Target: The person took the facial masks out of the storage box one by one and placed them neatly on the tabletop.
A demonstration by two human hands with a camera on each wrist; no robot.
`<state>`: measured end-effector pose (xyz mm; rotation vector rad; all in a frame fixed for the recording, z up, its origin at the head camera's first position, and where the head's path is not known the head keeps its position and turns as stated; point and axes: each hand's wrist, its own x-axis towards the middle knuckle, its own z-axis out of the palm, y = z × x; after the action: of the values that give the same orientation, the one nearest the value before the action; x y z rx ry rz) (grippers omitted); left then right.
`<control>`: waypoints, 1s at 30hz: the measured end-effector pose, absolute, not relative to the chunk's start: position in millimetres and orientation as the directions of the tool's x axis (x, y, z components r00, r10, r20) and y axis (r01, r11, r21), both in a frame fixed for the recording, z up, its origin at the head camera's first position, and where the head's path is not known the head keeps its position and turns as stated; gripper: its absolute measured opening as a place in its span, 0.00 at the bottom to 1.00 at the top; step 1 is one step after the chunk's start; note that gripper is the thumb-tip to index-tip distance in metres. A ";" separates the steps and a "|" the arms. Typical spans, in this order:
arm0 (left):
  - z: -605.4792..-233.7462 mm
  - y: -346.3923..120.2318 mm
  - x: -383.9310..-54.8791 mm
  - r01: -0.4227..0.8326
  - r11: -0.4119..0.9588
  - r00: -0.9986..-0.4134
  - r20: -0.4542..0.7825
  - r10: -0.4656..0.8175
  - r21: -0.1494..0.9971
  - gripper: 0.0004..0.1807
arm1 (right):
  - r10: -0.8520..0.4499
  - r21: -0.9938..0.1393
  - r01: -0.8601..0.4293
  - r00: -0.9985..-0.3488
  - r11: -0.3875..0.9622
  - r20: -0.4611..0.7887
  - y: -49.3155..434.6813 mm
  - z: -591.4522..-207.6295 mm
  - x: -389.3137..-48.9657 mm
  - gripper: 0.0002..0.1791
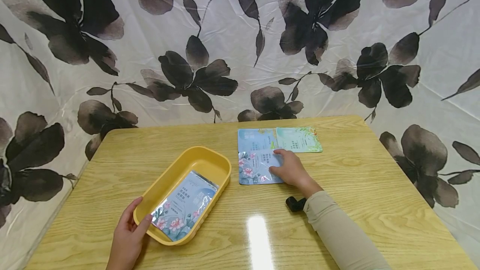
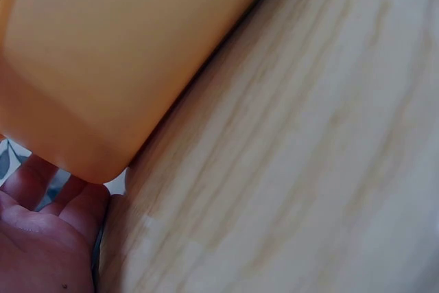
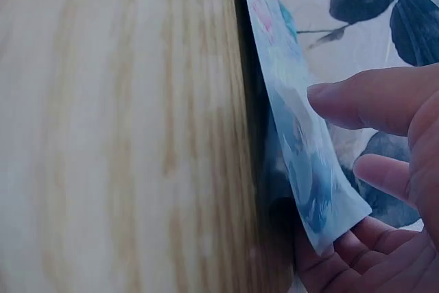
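A yellow plastic basket (image 1: 224, 161) stands at the left of the table, with a flat blue packet with pink flowers (image 1: 187, 203) lying in it. My left hand (image 1: 129, 230) grips the basket's near-left end, thumb over the rim and fingers outside. In the left wrist view the fingers curl against the basket's corner. At the right, my right hand (image 1: 294, 170) holds the right edge of another flat packet with pink flowers (image 1: 255, 168). The right wrist view shows the thumb above this packet (image 3: 295, 114) and fingers under its end; that end looks slightly raised.
Behind the held packet lie a blue packet (image 1: 255, 136) and a green packet (image 1: 298, 140), side by side. A small black object (image 1: 295, 204) is by the right wrist. The wooden table (image 1: 210, 253) meets a floral cloth (image 1: 232, 107) at the back.
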<state>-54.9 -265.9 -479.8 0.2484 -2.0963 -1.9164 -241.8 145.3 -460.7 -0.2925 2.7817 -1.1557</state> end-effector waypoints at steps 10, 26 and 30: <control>-480.4 -265.8 -54.9 0.057 0.099 -0.943 0.086 -0.322 0.993 0.26 | -0.210 -0.722 -0.116 -0.977 0.682 -0.042 154.0 -454.8 -241.4 0.34; -479.5 -264.1 -52.9 0.069 0.091 -0.940 0.095 -0.327 0.993 0.25 | -0.190 -0.758 -0.078 -0.980 0.648 -0.061 162.5 -452.0 -241.6 0.34; -480.0 -264.4 -53.2 0.071 0.103 -0.940 0.101 -0.325 0.992 0.25 | -0.190 -0.753 -0.077 -0.980 0.654 -0.065 163.5 -450.8 -241.1 0.34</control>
<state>-53.2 -264.4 -480.0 0.2512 -2.0913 -1.9085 -241.1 163.5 -450.8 -0.2221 2.7299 -1.2323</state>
